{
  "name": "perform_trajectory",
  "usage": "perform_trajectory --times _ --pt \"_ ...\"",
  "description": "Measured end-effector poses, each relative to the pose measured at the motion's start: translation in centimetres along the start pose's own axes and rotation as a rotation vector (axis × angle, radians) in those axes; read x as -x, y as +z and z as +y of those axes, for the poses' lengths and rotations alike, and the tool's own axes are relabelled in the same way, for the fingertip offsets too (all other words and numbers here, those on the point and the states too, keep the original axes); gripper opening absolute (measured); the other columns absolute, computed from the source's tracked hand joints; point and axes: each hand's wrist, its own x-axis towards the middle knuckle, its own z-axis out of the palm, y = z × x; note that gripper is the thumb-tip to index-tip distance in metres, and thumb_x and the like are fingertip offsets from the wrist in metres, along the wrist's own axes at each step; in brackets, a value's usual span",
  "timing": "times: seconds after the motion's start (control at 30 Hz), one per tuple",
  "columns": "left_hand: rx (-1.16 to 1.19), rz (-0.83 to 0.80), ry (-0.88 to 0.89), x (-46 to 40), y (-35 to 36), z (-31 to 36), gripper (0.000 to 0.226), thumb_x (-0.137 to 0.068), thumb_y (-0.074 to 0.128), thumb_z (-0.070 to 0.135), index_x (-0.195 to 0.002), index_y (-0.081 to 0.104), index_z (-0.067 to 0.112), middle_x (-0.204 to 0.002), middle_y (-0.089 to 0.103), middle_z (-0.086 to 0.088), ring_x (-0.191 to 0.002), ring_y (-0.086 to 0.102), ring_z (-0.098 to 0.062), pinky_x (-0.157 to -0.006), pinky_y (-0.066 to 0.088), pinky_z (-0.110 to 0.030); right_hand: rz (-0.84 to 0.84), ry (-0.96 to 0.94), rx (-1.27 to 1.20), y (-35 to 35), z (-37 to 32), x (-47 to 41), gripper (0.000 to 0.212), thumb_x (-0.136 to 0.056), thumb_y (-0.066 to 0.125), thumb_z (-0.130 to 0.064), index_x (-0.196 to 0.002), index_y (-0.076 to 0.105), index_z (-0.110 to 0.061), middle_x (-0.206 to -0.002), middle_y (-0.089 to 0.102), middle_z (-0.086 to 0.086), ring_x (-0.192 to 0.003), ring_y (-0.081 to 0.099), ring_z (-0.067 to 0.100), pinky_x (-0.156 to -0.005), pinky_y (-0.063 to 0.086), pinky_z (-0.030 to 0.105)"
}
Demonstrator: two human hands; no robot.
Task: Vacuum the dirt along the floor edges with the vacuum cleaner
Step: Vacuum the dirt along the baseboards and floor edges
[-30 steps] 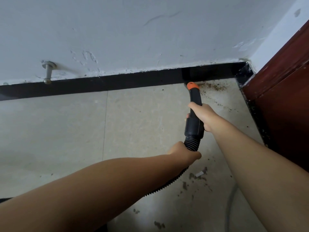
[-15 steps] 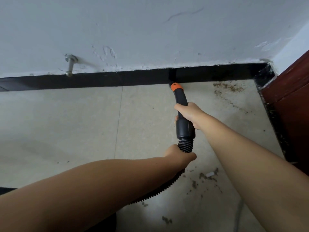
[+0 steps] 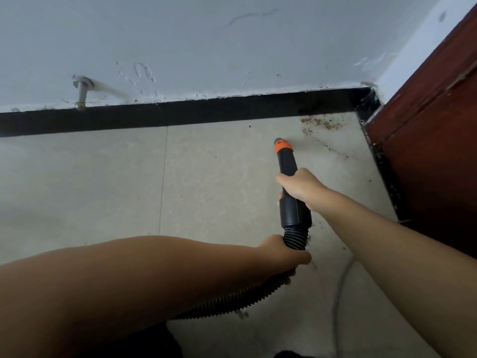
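The right hand [image 3: 300, 188] grasps the black nozzle [image 3: 288, 164], and the left hand [image 3: 282, 250] grasps the hose [image 3: 232, 298]. Dirt [image 3: 321, 122] lies in the corner beside the baseboard [image 3: 180, 116] and wooden door [image 3: 433, 130], apart from the nozzle's orange tip.

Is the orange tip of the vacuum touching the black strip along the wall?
Apart. The head view shows bare beige floor tile between the orange nozzle tip and the black baseboard strip.

Soft, dim, even daylight; wide-angle bowing at edges; slight blur.
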Motion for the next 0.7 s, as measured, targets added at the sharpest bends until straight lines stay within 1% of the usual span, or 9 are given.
perform_trajectory --times 0.1,0.2,0.3,0.37,0.43,0.53,0.63,0.7 --pt "-0.051 -0.018 -0.031 1.5 2.2 -1.6 0.016 -0.085 0.062 0.020 -0.079 0.049 0.012 -0.065 0.054 -0.004 -0.047 0.053 -0.015 -0.046 0.048 -0.022 -0.043 0.025 0.004 -0.1 2.1 2.5 0.013 -0.086 0.052 -0.022 -0.087 0.048 -0.009 -0.078 0.063 0.012 -0.090 0.069 0.039 -0.087 0.055 0.050" --pt "-0.110 -0.017 -0.036 2.3 3.9 -2.2 0.016 -0.085 0.062 0.020 -0.080 0.049 0.011 -0.064 0.055 -0.003 -0.044 0.053 -0.014 -0.043 0.047 -0.021 -0.038 0.055 -0.032 -0.9 4.0 4.1 0.019 -0.087 0.053 -0.024 -0.095 0.050 -0.007 -0.083 0.063 0.014 -0.093 0.068 0.039 -0.089 0.054 0.051" --pt "-0.177 0.002 -0.033 2.0 4.9 -0.7 0.018 -0.086 0.063 0.023 -0.088 0.052 0.008 -0.067 0.056 -0.003 -0.046 0.053 -0.013 -0.043 0.047 -0.020 0.048 0.098 -0.097 -3.3 5.0 4.2 0.026 -0.089 0.054 -0.024 -0.106 0.052 -0.004 -0.090 0.063 0.014 -0.096 0.066 0.038 -0.088 0.055 0.047" --pt "-0.231 -0.005 -0.021 1.6 5.9 0.8 0.019 -0.086 0.063 0.024 -0.086 0.051 0.009 -0.067 0.057 -0.003 -0.047 0.054 -0.014 -0.044 0.048 -0.021 0.118 0.132 -0.121 -5.4 5.7 3.9 0.031 -0.090 0.054 -0.024 -0.113 0.053 -0.003 -0.098 0.063 0.015 -0.095 0.064 0.036 -0.084 0.054 0.043" --pt "-0.271 -0.032 -0.014 1.1 6.8 2.4 0.020 -0.087 0.063 0.024 -0.081 0.050 0.010 -0.065 0.057 -0.003 -0.044 0.053 -0.013 -0.044 0.048 -0.021 0.168 0.171 -0.132 -7.5 6.5 3.6 0.034 -0.092 0.054 -0.026 -0.117 0.052 -0.004 -0.100 0.063 0.014 -0.091 0.063 0.034 -0.079 0.052 0.041" --pt "-0.308 -0.048 -0.012 0.2 7.5 4.5 0.021 -0.088 0.062 0.023 -0.079 0.049 0.009 -0.064 0.055 -0.004 -0.040 0.051 -0.012 -0.038 0.046 -0.018 0.230 0.198 -0.177 -10.0 7.1 2.8 0.040 -0.092 0.056 -0.028 -0.122 0.052 -0.002 -0.106 0.063 0.015 -0.094 0.062 0.035 -0.082 0.051 0.041" --pt "-0.267 -0.039 -0.005 -0.6 7.7 6.1 0.020 -0.089 0.062 0.020 -0.080 0.048 0.008 -0.067 0.053 -0.006 -0.049 0.052 -0.016 -0.045 0.047 -0.023 0.261 0.204 -0.221 -11.5 6.6 2.1 0.045 -0.091 0.058 -0.026 -0.127 0.050 -0.001 -0.114 0.062 0.017 -0.099 0.063 0.036 -0.088 0.052 0.044" --pt "-0.221 -0.031 -0.008 -0.9 7.7 6.6 0.019 -0.088 0.062 0.018 -0.080 0.048 0.008 -0.068 0.052 -0.006 -0.052 0.051 -0.017 -0.051 0.047 -0.026 0.261 0.193 -0.226 -11.8 6.1 1.6 0.045 -0.091 0.058 -0.025 -0.128 0.049 -0.001 -0.117 0.062 0.017 -0.100 0.063 0.035 -0.087 0.052 0.043"
